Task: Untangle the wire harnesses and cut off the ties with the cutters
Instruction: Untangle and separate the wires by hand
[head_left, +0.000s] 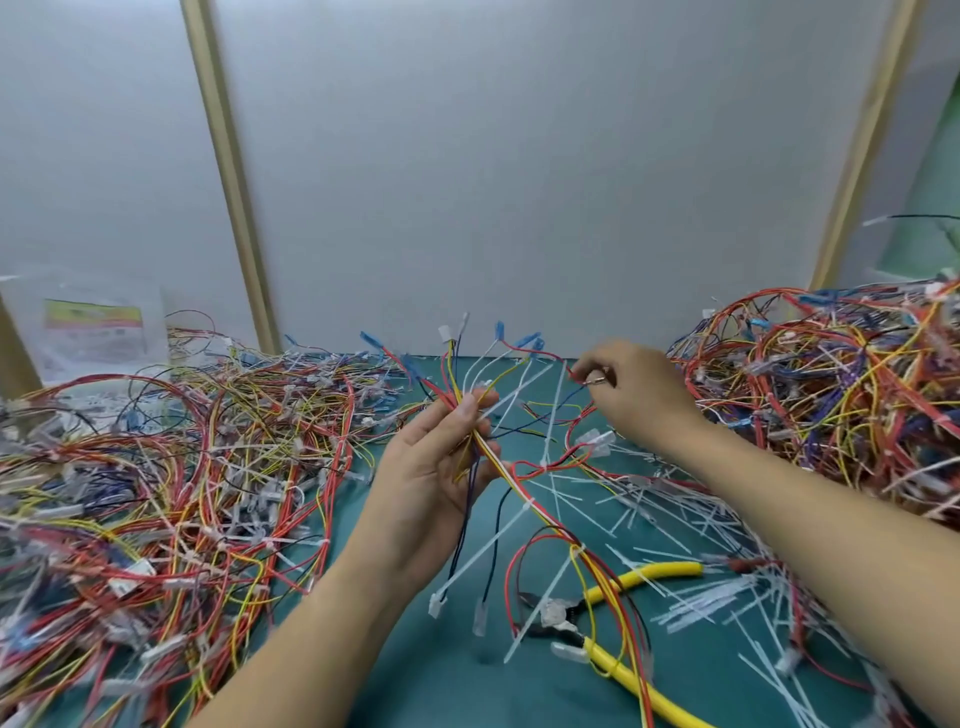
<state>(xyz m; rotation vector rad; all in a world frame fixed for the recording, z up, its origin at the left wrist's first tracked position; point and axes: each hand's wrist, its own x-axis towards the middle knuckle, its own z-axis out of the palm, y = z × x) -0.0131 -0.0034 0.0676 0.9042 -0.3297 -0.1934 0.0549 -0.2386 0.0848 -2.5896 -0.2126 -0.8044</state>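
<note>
My left hand (441, 462) grips a wire harness (519, 499) of red, yellow, white and blue wires, held above the green mat. White zip ties stick out along the bundle. My right hand (631, 387) pinches the metal end of one red wire (550, 358) pulled off to the right of the bundle. The yellow-handled cutters (613, 613) lie on the mat below the harness, under its trailing wires, with neither hand on them.
A large pile of tangled harnesses (171, 467) covers the left of the green mat (415, 670). Another heap (841, 384) rises at the right. Cut white tie pieces (691, 525) litter the mat on the right. A plastic bag (93, 332) leans at back left.
</note>
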